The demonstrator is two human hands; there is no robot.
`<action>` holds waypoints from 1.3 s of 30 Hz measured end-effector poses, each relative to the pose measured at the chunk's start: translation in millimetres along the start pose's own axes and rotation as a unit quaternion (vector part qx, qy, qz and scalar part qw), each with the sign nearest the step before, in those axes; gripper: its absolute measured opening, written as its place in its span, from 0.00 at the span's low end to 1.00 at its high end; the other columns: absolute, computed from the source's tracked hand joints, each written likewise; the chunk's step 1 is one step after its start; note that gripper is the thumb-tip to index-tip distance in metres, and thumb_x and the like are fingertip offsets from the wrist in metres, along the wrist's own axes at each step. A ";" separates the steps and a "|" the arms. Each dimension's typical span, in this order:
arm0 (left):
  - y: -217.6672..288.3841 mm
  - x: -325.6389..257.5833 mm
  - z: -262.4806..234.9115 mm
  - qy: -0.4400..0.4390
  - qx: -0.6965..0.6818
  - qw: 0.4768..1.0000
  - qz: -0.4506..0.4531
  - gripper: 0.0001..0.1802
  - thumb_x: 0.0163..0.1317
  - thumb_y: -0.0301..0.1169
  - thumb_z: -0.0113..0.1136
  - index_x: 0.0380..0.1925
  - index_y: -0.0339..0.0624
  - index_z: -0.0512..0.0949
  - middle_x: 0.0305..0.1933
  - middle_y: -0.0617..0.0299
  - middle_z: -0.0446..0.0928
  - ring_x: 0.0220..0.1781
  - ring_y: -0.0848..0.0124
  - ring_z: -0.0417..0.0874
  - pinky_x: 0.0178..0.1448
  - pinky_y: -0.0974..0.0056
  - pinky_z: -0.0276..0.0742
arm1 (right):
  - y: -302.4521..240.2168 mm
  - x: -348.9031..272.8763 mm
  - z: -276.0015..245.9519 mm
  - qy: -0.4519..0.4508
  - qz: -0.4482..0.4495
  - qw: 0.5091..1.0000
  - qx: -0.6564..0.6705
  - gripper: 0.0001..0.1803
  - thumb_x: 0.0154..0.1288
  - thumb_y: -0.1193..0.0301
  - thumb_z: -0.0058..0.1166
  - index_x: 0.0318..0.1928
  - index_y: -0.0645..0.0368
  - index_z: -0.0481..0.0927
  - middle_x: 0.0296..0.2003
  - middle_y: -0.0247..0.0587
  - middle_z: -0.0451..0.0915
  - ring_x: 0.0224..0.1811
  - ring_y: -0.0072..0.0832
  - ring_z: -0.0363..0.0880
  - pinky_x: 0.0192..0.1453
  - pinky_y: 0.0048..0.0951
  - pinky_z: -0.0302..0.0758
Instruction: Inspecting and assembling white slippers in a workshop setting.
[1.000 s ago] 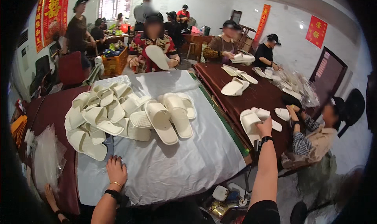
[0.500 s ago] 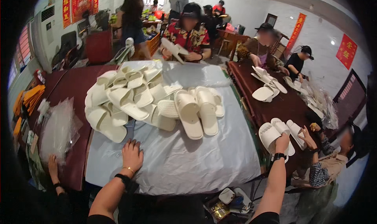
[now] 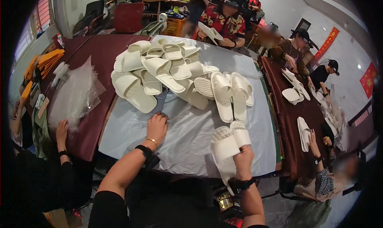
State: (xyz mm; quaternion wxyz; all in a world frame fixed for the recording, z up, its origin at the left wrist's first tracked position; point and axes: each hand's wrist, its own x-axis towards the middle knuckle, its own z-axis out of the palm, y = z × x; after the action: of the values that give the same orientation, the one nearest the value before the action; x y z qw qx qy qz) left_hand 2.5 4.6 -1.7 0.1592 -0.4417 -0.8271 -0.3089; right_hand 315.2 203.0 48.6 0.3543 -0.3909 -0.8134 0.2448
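My right hand (image 3: 243,158) grips a pair of cream slippers (image 3: 224,150) by the straps, over the near right part of the plastic-covered table (image 3: 183,144). Their ribbed insoles face up. My left hand (image 3: 157,128) lies palm down on the plastic sheet, fingers stretched forward and nothing seen in it. Just beyond its fingertips is a grey-blue flat item (image 3: 160,101), partly hidden beneath the pile of cream slippers (image 3: 159,70). At the pile's right side, a pair of slippers (image 3: 229,94) lies side by side, toes away from me.
Clear plastic bags (image 3: 76,94) lie on the dark red table at left, with another person's hand (image 3: 62,133) at them. On the brown table at right, a co-worker's hand (image 3: 314,144) touches a single slipper (image 3: 303,134). Across the table, a person holds slippers (image 3: 210,32).
My right hand has carried the slipper pair leftward from the brown table to above the plastic-covered table. The view has shifted; my left hand still lies on the sheet.
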 end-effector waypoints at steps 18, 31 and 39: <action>14.6 17.2 -62.1 -0.010 -0.223 0.973 -0.063 0.06 0.61 0.30 0.57 0.32 0.37 0.76 0.29 0.50 0.77 0.32 0.54 0.78 0.36 0.58 0.72 | -111.6 20.6 42.2 -0.105 -0.078 0.990 0.054 0.16 0.59 0.72 0.54 0.47 0.63 0.77 0.33 0.50 0.78 0.33 0.46 0.77 0.40 0.42 0.74; 16.2 6.8 -71.3 -0.027 -0.253 0.966 -0.049 0.06 0.59 0.30 0.58 0.29 0.38 0.77 0.28 0.52 0.77 0.31 0.53 0.78 0.35 0.57 0.72 | -125.8 32.2 105.7 -0.179 -0.193 0.963 0.052 0.09 0.63 0.68 0.52 0.34 0.62 0.76 0.30 0.54 0.77 0.33 0.52 0.75 0.38 0.43 0.72; -8.6 17.7 -48.0 -0.013 -0.178 0.981 -0.073 0.06 0.58 0.29 0.59 0.28 0.38 0.77 0.26 0.52 0.77 0.30 0.53 0.78 0.34 0.57 0.72 | -82.6 67.1 16.4 0.098 -0.152 0.983 0.009 0.05 0.61 0.72 0.50 0.31 0.60 0.77 0.29 0.48 0.77 0.33 0.47 0.77 0.36 0.42 0.73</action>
State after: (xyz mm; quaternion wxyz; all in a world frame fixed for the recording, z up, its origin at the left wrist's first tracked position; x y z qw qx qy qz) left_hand -14.9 -19.1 41.0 0.0444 -0.4057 -0.7909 -0.4560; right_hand 234.6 207.9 119.9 0.4692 -0.2816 -0.8223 0.1561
